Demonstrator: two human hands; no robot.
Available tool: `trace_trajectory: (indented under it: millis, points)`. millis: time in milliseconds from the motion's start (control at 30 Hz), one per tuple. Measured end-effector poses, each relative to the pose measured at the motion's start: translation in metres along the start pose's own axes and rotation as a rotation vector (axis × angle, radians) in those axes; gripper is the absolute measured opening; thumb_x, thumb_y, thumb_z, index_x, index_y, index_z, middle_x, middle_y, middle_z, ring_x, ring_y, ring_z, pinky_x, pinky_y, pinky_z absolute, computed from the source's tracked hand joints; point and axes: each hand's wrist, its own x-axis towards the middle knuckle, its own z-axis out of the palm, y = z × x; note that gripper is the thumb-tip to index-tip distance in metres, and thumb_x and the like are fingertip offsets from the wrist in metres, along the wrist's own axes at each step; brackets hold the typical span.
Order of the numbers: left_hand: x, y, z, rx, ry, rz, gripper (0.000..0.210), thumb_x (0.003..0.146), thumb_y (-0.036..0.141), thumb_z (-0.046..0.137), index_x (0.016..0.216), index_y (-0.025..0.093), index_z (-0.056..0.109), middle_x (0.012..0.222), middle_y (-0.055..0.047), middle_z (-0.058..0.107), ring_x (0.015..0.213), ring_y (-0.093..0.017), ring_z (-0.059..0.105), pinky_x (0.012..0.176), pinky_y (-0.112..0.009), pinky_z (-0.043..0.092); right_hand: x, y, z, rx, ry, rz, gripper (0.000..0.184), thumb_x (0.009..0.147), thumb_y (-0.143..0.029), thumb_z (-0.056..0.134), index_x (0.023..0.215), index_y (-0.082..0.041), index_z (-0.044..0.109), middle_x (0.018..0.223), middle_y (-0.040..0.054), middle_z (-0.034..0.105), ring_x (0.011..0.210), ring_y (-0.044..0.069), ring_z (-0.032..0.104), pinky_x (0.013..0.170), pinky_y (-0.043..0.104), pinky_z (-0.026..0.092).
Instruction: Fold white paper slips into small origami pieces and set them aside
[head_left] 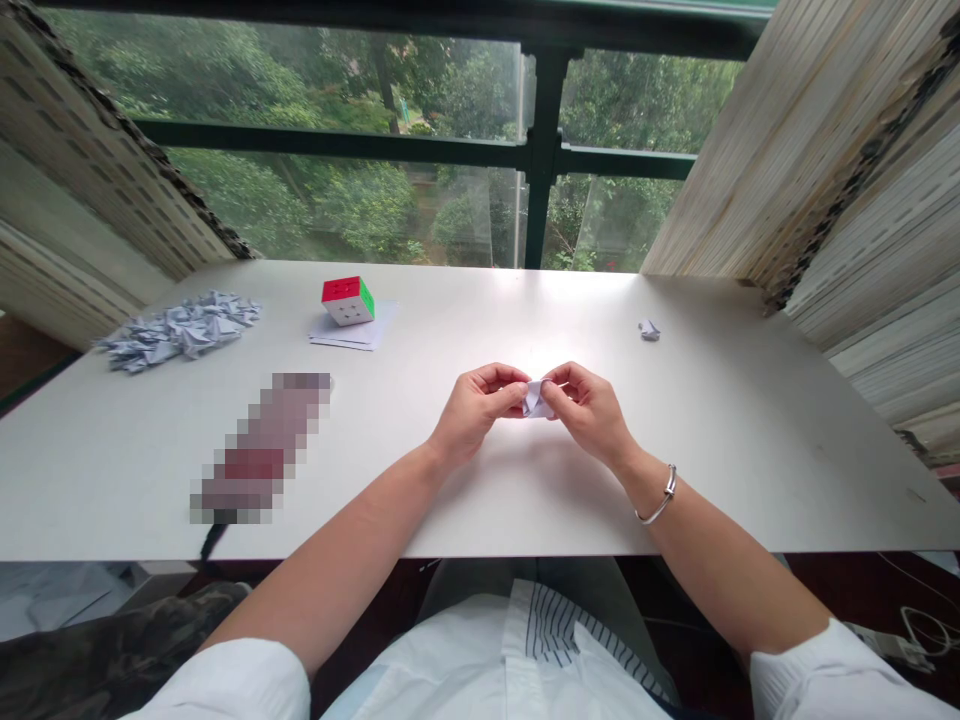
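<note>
Between my two hands is a small piece of folded white paper [535,400], held just above the white table [465,320]. My left hand [484,405] pinches its left side between thumb and fingers. On the opposite side, my right hand [589,410] grips it the same way, a silver bracelet [661,497] around that wrist. The fingers cover much of the paper, so its full shape is hidden. Another small folded paper piece [650,330] lies by itself farther back to the right.
A pile of folded paper pieces [184,330] lies at the back left. Beside it, a puzzle cube [348,301] rests on flat paper sheets [386,322]. A pixelated oblong object [262,450] with a dark strap or cable is nearer the front. Windows and curtains [720,150] border the far edge.
</note>
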Motion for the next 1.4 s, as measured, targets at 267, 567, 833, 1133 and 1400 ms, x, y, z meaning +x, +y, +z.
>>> trace_trajectory:
  millis: [267,567,833,1133,1400]
  points:
    - [-0.002,-0.0009,0.0022,0.011,-0.022,0.032,0.027,0.07,0.037,0.079,0.081,0.015,0.069,0.079,-0.003,0.068,0.07,-0.015,0.064,0.07,-0.033,0.057,-0.0003,-0.0034,0.0021,0.088,-0.028,0.046,0.012,0.079,-0.03,0.064,0.08,-0.019,0.058,0.079,0.0012,0.064,0.067,0.014,0.063,0.055,0.026,0.055]
    - [-0.0019,-0.0012,0.0019,-0.005,-0.05,0.036,0.027,0.067,0.034,0.082,0.079,0.015,0.066,0.079,-0.002,0.067,0.072,-0.014,0.064,0.073,-0.033,0.057,-0.0009,-0.0056,0.0037,0.228,0.037,0.063,0.02,0.082,-0.038,0.065,0.087,-0.02,0.059,0.077,-0.0001,0.062,0.062,0.012,0.061,0.057,0.026,0.055]
    - [-0.0001,-0.0017,0.0016,-0.008,0.015,0.054,0.029,0.066,0.034,0.082,0.081,0.014,0.067,0.08,-0.003,0.068,0.073,-0.015,0.064,0.073,-0.033,0.055,-0.0004,-0.0054,0.0025,0.265,0.02,0.081,0.032,0.081,-0.05,0.065,0.091,-0.021,0.057,0.083,0.0007,0.062,0.069,0.013,0.063,0.058,0.028,0.058]
    - [-0.0046,-0.0069,0.0051,0.067,0.006,0.232,0.022,0.07,0.031,0.08,0.081,0.016,0.069,0.081,-0.003,0.07,0.077,-0.016,0.067,0.075,-0.031,0.055,-0.0014,-0.005,0.0025,0.23,-0.034,0.021,0.035,0.073,-0.049,0.075,0.088,-0.02,0.062,0.082,0.003,0.067,0.072,0.015,0.063,0.064,0.03,0.056]
    - [-0.0033,-0.006,0.0047,-0.004,-0.012,0.182,0.023,0.069,0.028,0.082,0.085,0.016,0.069,0.083,-0.003,0.071,0.078,-0.016,0.067,0.076,-0.032,0.056,-0.0008,-0.0061,0.0024,0.293,-0.044,0.02,0.029,0.078,-0.045,0.072,0.085,-0.019,0.062,0.076,0.0021,0.065,0.069,0.014,0.061,0.063,0.029,0.054]
